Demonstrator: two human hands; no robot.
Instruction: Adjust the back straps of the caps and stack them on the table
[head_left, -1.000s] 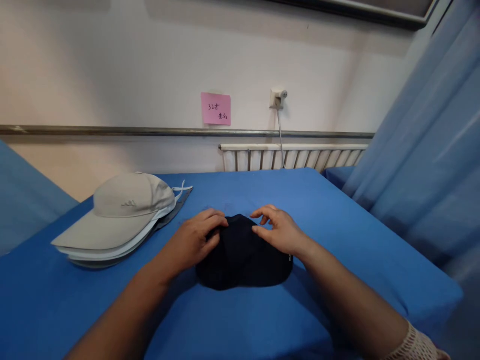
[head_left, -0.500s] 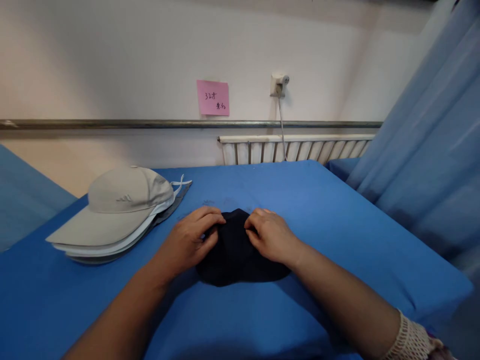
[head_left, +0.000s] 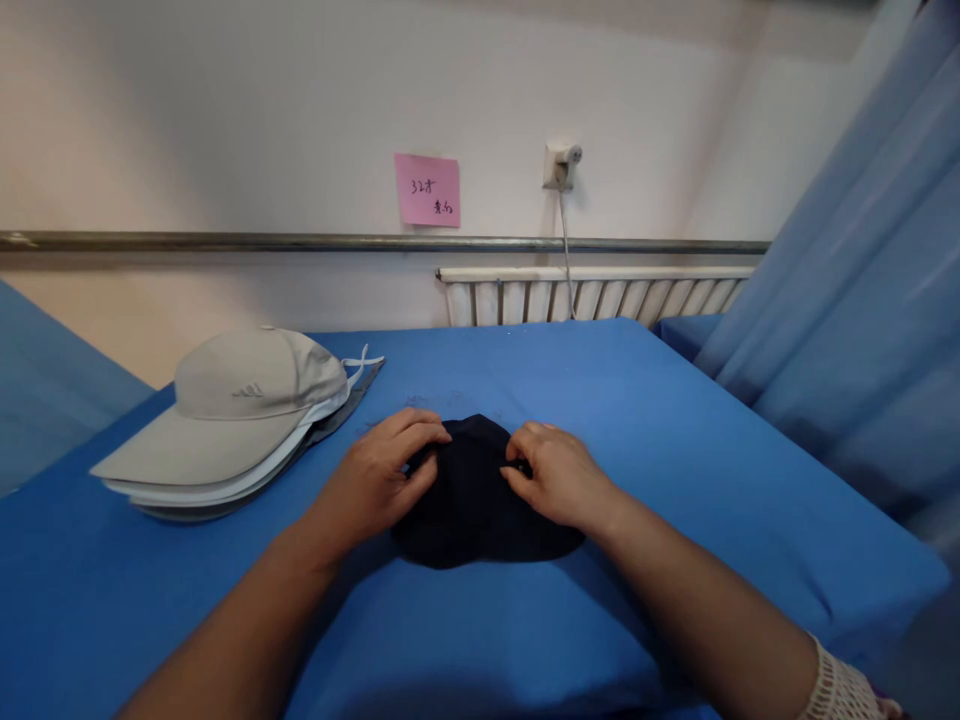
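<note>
A dark navy cap (head_left: 472, 500) lies flattened on the blue-covered table (head_left: 675, 470) straight in front of me. My left hand (head_left: 379, 480) rests on its left side, fingers curled over the far edge and gripping the cloth. On the cap's right side, my right hand (head_left: 559, 478) has its fingers bent and pinches the fabric near the top. Both forearms reach in from the bottom of the view.
A stack of several light caps, a beige one (head_left: 240, 400) on top, sits at the left of the table. Behind the table are a radiator (head_left: 592, 295), a wall rail and a pink note (head_left: 427, 190). A blue curtain (head_left: 862, 280) hangs at the right.
My right hand first closed in onto the cap's top beside the left hand, then slid slightly back to the right. The left hand stayed put.
</note>
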